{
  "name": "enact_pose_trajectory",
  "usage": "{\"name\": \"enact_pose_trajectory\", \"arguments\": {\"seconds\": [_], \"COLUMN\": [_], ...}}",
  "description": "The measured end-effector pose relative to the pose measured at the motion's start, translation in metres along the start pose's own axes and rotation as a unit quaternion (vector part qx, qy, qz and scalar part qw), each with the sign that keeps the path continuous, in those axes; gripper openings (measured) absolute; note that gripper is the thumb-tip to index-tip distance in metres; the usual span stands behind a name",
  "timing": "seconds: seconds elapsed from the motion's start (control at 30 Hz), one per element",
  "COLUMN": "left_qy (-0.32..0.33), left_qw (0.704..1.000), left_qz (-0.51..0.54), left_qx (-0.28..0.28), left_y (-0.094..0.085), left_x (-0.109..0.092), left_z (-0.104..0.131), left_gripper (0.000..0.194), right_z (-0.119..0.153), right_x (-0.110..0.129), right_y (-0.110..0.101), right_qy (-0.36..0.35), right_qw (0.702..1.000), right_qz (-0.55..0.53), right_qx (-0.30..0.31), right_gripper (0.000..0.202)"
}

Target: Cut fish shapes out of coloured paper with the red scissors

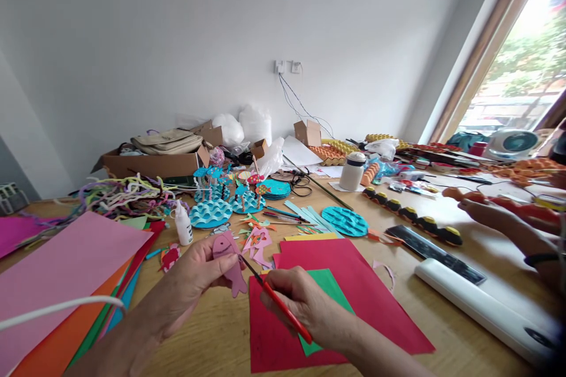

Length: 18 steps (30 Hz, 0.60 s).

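Observation:
Between the thumb and fingers of my left hand (201,268) is a pink paper fish (230,271) with a small dark eye drawn on it. Red-handled scissors (283,309) are gripped in my right hand (305,303), their dark blades pointing up and left against the fish's edge. How far the blades are apart is hard to see. Below my right hand lie a green paper sheet (329,285) and a larger red sheet (375,306). Pink paper scraps (257,241) are scattered just beyond the fish.
A white glue bottle (183,225) stands left of the scraps. Coloured sheets (75,265) are stacked at the left. Blue round paper pieces (344,221) lie farther back. A long white device (481,309) sits at the right, near another person's hand (486,212).

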<state>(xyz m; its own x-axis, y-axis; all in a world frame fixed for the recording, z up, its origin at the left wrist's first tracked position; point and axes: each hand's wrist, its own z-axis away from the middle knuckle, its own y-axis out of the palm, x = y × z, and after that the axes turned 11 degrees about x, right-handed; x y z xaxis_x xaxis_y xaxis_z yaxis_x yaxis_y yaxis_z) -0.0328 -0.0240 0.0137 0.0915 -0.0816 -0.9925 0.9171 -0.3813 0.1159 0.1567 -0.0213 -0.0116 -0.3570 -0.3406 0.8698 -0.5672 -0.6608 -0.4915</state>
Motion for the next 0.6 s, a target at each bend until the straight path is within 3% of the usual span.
{"name": "enact_pose_trajectory", "arguments": {"seconds": [0.6], "left_qy": [-0.008], "left_qw": [1.000], "left_qz": [-0.009], "left_qx": [-0.005], "left_y": [-0.0005], "left_x": [0.0019], "left_z": [-0.0004], "left_gripper": [0.013], "right_z": [0.0000], "right_x": [0.0013], "right_y": [0.0005], "right_qy": [-0.003], "right_qw": [1.000], "right_qz": [0.004], "right_qx": [-0.005], "right_gripper": [0.035]}}
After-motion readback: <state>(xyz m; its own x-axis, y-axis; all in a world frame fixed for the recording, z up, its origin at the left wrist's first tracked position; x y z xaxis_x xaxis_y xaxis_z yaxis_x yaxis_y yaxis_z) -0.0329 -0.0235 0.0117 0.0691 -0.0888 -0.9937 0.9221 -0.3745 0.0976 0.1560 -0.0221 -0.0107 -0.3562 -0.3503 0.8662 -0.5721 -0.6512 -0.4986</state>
